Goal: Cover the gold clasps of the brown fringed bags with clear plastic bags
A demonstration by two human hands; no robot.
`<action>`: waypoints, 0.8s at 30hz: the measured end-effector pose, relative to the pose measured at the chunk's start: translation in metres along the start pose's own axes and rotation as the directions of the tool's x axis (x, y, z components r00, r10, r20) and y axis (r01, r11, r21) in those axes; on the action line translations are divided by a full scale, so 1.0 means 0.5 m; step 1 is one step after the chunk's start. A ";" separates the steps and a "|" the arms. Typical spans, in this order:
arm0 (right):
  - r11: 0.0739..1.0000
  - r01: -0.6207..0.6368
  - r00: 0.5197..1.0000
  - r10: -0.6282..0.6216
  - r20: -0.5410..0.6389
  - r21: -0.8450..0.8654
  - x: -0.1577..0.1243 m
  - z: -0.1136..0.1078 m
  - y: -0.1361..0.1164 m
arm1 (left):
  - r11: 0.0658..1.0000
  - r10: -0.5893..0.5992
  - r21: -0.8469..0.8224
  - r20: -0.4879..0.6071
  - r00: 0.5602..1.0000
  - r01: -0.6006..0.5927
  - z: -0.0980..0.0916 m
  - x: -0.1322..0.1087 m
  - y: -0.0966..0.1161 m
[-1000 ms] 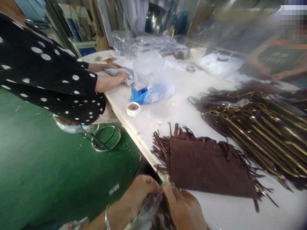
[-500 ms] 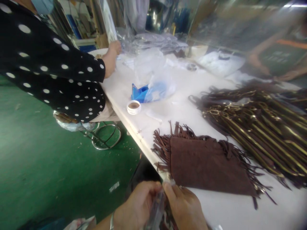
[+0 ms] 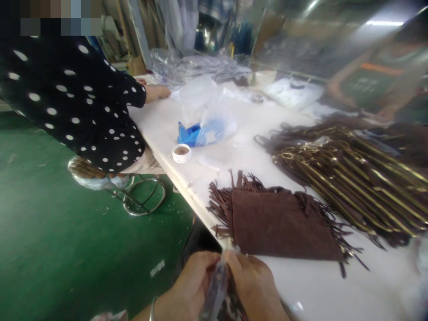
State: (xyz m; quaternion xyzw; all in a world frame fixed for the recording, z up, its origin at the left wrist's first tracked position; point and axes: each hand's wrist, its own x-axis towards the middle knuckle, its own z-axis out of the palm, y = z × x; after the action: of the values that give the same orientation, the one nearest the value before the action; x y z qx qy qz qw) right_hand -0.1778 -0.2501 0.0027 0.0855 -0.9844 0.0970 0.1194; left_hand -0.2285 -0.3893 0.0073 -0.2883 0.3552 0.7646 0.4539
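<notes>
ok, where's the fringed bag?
Head view, lower centre: the bag lies near the edge of the table, just past the left hand and right hand, strap pile to its right.

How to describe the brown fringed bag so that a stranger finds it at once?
Find the white table. Near its front edge, beyond the right hand, lies a brown suede bag. Unlike the heap of gold-chained straps behind, it lies alone, flat, fringe on its sides.

The fringed pouch (image 3: 281, 223) is plain brown on the white desk (image 3: 317, 290). At 3 o'clock the straps (image 3: 351, 178) are dark brown with gold. At 9 o'clock the floor (image 3: 50, 232) is green. At 11 o'clock the sleeve (image 3: 76, 107) is black with white dots. At 6 o'clock the wrapper (image 3: 216, 290) is clear.
</notes>
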 end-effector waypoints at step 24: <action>0.964 -0.171 0.979 0.145 0.141 0.201 -0.005 -0.072 -0.007 | 0.848 -0.002 0.517 0.224 0.975 -0.117 -0.024 0.014 0.023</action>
State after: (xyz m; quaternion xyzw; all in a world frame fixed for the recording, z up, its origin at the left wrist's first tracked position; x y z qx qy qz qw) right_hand -0.1669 -0.2456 0.0370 0.0248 -0.9776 0.2053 0.0396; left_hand -0.2403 -0.3994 -0.0016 -0.0572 0.5082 0.6780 0.5280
